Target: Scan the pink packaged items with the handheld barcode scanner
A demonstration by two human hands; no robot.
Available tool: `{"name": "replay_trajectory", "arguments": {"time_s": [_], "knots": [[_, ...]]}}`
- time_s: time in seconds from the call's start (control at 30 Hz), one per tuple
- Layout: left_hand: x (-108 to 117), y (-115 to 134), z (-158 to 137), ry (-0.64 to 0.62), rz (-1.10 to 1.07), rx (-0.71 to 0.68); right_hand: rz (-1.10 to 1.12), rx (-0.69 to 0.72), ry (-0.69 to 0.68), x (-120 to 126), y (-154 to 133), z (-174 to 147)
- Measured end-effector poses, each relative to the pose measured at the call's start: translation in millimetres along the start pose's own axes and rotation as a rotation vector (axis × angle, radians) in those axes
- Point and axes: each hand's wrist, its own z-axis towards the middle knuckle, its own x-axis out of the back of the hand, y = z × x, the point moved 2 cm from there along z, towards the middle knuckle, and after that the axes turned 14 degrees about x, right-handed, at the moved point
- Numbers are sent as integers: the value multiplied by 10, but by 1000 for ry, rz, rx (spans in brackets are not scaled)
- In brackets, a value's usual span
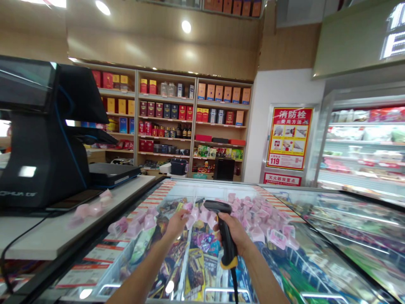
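Note:
My right hand [236, 232] is wrapped round the grip of a black and yellow barcode scanner [226, 240], whose head points left and whose cable hangs down toward me. To its left, my left hand [177, 221] has its fingers bent together at a small pink translucent cup [190, 220]; the fingertips partly hide the contact. Many more pink cups [249, 211] lie in a loose heap on the freezer's glass top [202, 188], right of and beyond the scanner. A smaller group of pink cups [136, 226] lies to the left of my left hand.
On the left, a black cash register [41, 139] stands on a white counter [34, 240], with several pink cups near its base. Packaged frozen goods [194, 274] show through the glass. Behind are shelves of boxes [166, 110], a red sign [287, 137] and a refrigerated display [363, 147].

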Motion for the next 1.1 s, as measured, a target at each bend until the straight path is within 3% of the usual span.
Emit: {"name": "replay_trajectory", "arguments": {"time_s": [0.13, 0.23, 0.3, 0.47, 0.57, 0.77, 1.1], "knots": [[-315, 47, -51, 22, 184, -104, -8, 2, -3, -25, 9, -9], [-304, 91, -82, 42, 268, -151, -20, -5, -14, -82, 23, -10], [-94, 100, -101, 103, 313, -171, -14, -10, -30, -125, 41, -8], [709, -30, -160, 347, 413, -88, 34, -38, -81, -258, 147, 9], [948, -145, -174, 371, 434, -29, 37, -54, -112, -353, 213, 19], [935, -201, -16, 251, 260, 63, 21, -73, -141, -422, 175, -26], [684, 27, 119, -87, -464, 332, 0, -86, -176, -357, 93, -103]]}}
